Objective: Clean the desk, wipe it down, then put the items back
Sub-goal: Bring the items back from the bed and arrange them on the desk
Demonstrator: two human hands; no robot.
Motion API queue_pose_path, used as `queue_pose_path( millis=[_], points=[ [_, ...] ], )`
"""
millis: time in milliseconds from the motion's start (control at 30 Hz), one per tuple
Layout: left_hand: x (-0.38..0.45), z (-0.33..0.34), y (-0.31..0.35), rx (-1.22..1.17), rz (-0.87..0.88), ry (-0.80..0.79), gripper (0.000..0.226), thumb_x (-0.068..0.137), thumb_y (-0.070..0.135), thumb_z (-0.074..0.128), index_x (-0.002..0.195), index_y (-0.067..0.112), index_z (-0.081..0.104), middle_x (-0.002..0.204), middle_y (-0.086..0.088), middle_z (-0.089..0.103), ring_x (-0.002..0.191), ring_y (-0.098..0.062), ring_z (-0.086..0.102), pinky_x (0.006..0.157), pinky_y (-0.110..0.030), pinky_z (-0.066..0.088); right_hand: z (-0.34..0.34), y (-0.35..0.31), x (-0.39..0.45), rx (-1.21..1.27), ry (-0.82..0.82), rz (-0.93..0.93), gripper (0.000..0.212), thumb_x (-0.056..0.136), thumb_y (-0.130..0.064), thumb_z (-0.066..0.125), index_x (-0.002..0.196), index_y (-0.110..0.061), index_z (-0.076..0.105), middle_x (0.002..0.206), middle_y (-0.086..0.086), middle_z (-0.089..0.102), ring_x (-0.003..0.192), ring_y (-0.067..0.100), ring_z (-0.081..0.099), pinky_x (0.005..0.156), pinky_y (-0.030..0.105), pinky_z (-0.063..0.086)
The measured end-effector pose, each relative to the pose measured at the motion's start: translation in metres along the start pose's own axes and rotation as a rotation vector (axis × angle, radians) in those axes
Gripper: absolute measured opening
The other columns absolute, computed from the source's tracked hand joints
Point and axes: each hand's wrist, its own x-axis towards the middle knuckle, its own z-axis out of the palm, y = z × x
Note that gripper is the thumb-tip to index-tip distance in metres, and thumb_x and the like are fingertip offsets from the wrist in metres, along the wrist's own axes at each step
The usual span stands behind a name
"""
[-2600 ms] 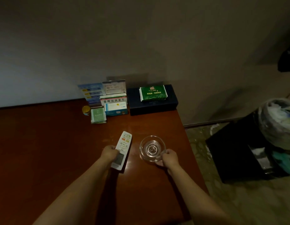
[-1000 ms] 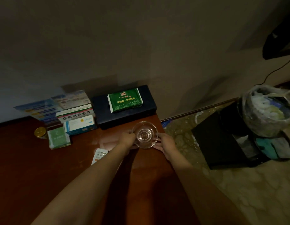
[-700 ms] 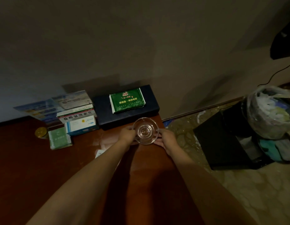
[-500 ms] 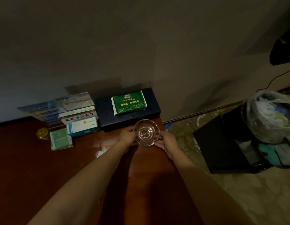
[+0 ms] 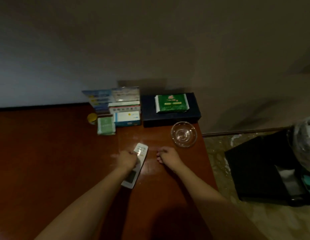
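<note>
Reddish-brown wooden desk [image 5: 46, 161]: white rectangular remote control [image 5: 135, 166], flat, under left hand [image 5: 127, 159], whose fingers curl over its button end. Right hand [image 5: 167, 155] just beside, fingers loosely curled, holding nothing. Round clear glass ashtray [image 5: 184, 133] near the right edge, before a dark blue flat box [image 5: 170, 116].
</note>
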Motion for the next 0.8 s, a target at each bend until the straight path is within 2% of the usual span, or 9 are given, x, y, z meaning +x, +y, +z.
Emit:
queue_pose_path(
  millis=[67,133,233,300,367,433,567,700,800],
  points=[
    [-0.008,-0.018,-0.019,0.034,-0.054,0.048,0.010,0.088,0.004,0.051,0.087,0.002,0.061,0.091,-0.017,0.064,0.077,-0.028,0.062,0.061,-0.033,0.052,0.021,-0.009,-0.004,-0.143,-0.054,-0.075,0.030,0.091,0.006,0.042,0.081,-0.015,0.062,0.066,0.004,0.054,0.055,0.016,0.046,0.055,0.027,0.040],
    [-0.014,-0.033,-0.037,0.116,-0.101,0.059,0.018,0.088,0.007,0.050,0.073,0.003,0.058,0.086,-0.016,0.064,0.076,-0.029,0.061,0.056,-0.028,0.044,0.036,-0.016,-0.007,-0.236,-0.055,-0.120,0.026,0.092,0.004,0.043,0.102,-0.007,0.065,0.075,0.005,0.059,0.061,0.014,0.052,0.050,0.017,0.039],
    [-0.019,-0.048,-0.055,0.111,-0.176,0.046,0.024,0.088,0.007,0.050,0.064,0.005,0.052,0.090,-0.020,0.067,0.086,-0.035,0.066,0.062,-0.030,0.049,0.045,-0.022,-0.008,-0.338,0.018,-0.128,0.023,0.091,0.001,0.045,0.109,-0.004,0.059,0.109,0.013,0.062,0.088,0.023,0.060,0.055,0.018,0.039],
    [-0.025,-0.051,-0.061,0.034,-0.250,0.006,0.021,0.089,0.007,0.049,0.068,0.003,0.052,0.083,-0.019,0.065,0.075,-0.031,0.065,0.066,-0.036,0.054,0.045,-0.025,-0.008,-0.387,0.050,-0.148,0.018,0.091,-0.002,0.049,0.108,-0.004,0.055,0.113,0.012,0.061,0.094,0.022,0.058,0.053,0.015,0.037],
    [-0.033,-0.049,-0.062,-0.105,-0.333,-0.098,0.024,0.093,0.004,0.043,0.070,0.003,0.051,0.067,-0.013,0.059,0.058,-0.024,0.054,0.055,-0.033,0.050,0.044,-0.028,-0.007,-0.427,0.056,-0.167,0.025,0.092,-0.005,0.052,0.117,-0.001,0.053,0.118,0.013,0.060,0.106,0.025,0.057,0.068,0.019,0.042],
    [-0.038,-0.047,-0.060,-0.242,-0.375,-0.212,0.023,0.092,0.001,0.037,0.074,0.004,0.052,0.054,-0.008,0.059,0.053,-0.019,0.048,0.051,-0.029,0.045,0.043,-0.032,-0.009,-0.490,0.016,-0.178,0.032,0.094,-0.007,0.049,0.126,-0.001,0.051,0.123,0.014,0.058,0.114,0.026,0.054,0.084,0.026,0.042],
    [-0.035,-0.045,-0.052,-0.293,-0.397,-0.290,0.025,0.091,-0.001,0.033,0.077,0.005,0.052,0.043,-0.004,0.058,0.053,-0.018,0.043,0.053,-0.026,0.037,0.042,-0.028,-0.005,-0.479,-0.056,-0.132,0.028,0.094,-0.010,0.048,0.121,-0.005,0.054,0.106,0.008,0.062,0.089,0.019,0.056,0.073,0.028,0.045],
    [-0.016,-0.043,-0.040,-0.239,-0.336,-0.159,0.014,0.089,-0.004,0.042,0.085,-0.002,0.055,0.076,-0.016,0.060,0.061,-0.024,0.055,0.054,-0.029,0.044,0.040,-0.022,0.004,-0.168,0.028,0.026,0.029,0.091,0.001,0.047,0.120,-0.002,0.049,0.078,0.008,0.060,0.061,0.017,0.055,0.058,0.028,0.044],
    [0.008,-0.046,-0.026,-0.175,-0.230,-0.016,0.018,0.087,0.001,0.049,0.097,-0.004,0.063,0.100,-0.020,0.066,0.084,-0.032,0.064,0.068,-0.036,0.053,0.033,-0.020,0.010,0.059,0.089,0.090,0.029,0.091,0.004,0.043,0.120,0.000,0.047,0.077,0.008,0.059,0.060,0.016,0.054,0.058,0.027,0.046]
  ],
)
